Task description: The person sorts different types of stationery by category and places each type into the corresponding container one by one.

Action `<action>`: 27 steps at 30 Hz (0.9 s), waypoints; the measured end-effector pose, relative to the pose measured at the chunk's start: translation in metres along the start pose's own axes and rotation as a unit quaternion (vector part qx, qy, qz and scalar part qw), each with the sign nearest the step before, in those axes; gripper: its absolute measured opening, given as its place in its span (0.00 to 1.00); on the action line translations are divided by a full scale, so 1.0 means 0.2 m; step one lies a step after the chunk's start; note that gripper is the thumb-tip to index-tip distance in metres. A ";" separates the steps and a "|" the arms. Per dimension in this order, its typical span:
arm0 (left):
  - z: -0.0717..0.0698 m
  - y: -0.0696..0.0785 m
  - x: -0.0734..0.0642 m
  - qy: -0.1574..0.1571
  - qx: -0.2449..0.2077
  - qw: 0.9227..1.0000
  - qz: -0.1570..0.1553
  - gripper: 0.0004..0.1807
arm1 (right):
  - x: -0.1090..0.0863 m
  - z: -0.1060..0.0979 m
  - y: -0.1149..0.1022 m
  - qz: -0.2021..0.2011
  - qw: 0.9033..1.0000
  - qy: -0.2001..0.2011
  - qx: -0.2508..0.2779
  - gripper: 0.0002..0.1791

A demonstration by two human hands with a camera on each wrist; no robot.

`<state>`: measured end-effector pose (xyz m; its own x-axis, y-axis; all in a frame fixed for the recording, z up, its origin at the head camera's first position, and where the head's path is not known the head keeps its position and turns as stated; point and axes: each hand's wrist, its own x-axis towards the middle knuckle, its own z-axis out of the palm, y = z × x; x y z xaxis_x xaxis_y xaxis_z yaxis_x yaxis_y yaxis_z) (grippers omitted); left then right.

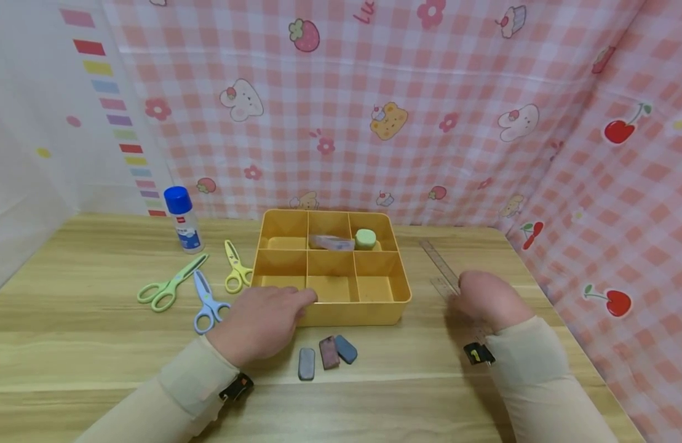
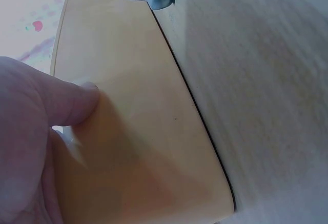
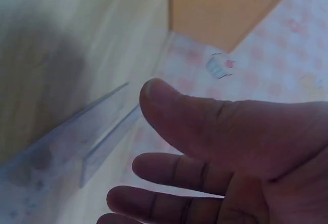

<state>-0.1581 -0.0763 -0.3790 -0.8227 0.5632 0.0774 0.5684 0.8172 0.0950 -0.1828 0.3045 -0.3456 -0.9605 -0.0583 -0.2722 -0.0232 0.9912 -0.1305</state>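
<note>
A yellow six-compartment box [image 1: 352,314] stands mid-table. My left hand [image 1: 257,323] grips its front wall near the left corner; in the left wrist view the thumb [image 2: 77,101] presses the wall's outside, the other fingers over the rim. My right hand [image 1: 492,299] is over two clear rulers, one long [image 1: 440,261] and one beside it [image 1: 443,287]. In the right wrist view its thumb and fingers are apart, with the rulers [image 3: 31,183] beyond them and nothing pinched. A pale green rounded item [image 1: 365,239] and a translucent purplish item [image 1: 332,242] lie in back compartments.
In front of the box lie three small blocks like erasers: grey [image 1: 306,363], dull pink [image 1: 329,352] and blue-grey [image 1: 346,349]. Green [image 1: 166,286], blue [image 1: 208,301] and yellow scissors [image 1: 237,267] lie left, before a blue-capped bottle [image 1: 188,227]. A checked curtain [image 1: 341,166] hangs behind.
</note>
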 end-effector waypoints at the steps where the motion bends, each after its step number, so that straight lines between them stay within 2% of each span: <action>1: 0.00 0.00 0.00 -0.001 0.000 1.000 0.000 0.08 | 0.01 0.01 0.01 0.000 1.000 -0.001 -0.001 0.12; 9: 0.01 0.00 0.00 0.008 0.006 1.000 0.007 0.10 | 0.03 0.08 0.07 -0.040 0.999 0.006 -0.013 0.12; 20: 0.00 0.00 -0.01 0.012 0.006 1.000 0.006 0.08 | 0.05 0.09 0.05 -0.019 0.999 -0.010 -0.024 0.12; 27: 0.00 0.00 -0.01 0.013 0.005 1.000 0.007 0.07 | 0.05 0.09 0.04 -0.018 1.000 -0.003 -0.022 0.10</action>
<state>-0.1571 -0.0771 -0.3796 -0.8143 0.5710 0.1038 0.5792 0.8108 0.0840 -0.1875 0.3092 -0.3654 -0.9570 -0.0946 -0.2742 -0.0697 0.9926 -0.0992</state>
